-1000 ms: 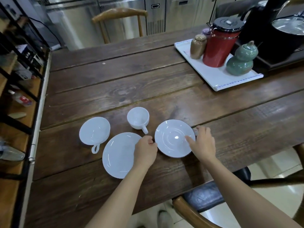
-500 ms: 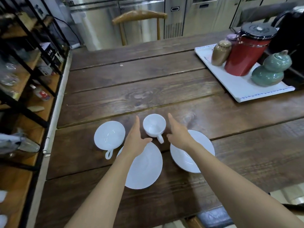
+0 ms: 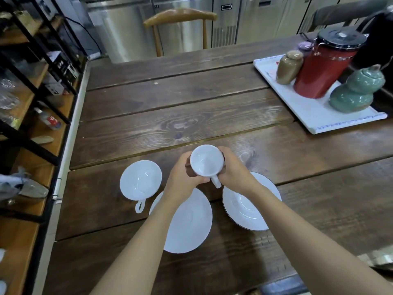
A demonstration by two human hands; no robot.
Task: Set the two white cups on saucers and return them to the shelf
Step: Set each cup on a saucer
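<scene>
A small white cup (image 3: 206,161) is held between both hands, its handle pointing toward me. My left hand (image 3: 182,175) grips its left side and my right hand (image 3: 235,171) its right side. The cup looks lifted slightly off the wooden table (image 3: 191,107). A wider white cup (image 3: 140,180) stands on the table to the left, handle toward me. Two white saucers lie near the front: one (image 3: 189,222) under my left wrist, one with a dark rim (image 3: 246,207) under my right wrist.
A black-framed wooden shelf (image 3: 32,99) with glassware and small items runs along the left. A white tray (image 3: 319,111) at the back right carries a red canister (image 3: 325,67), a brown jar (image 3: 289,67) and a green gourd pot (image 3: 357,92). A wooden chair (image 3: 180,15) stands beyond the table.
Both hands moved from the saucers to either side of the small cup, then closed around it. The view has shifted closer and left.
</scene>
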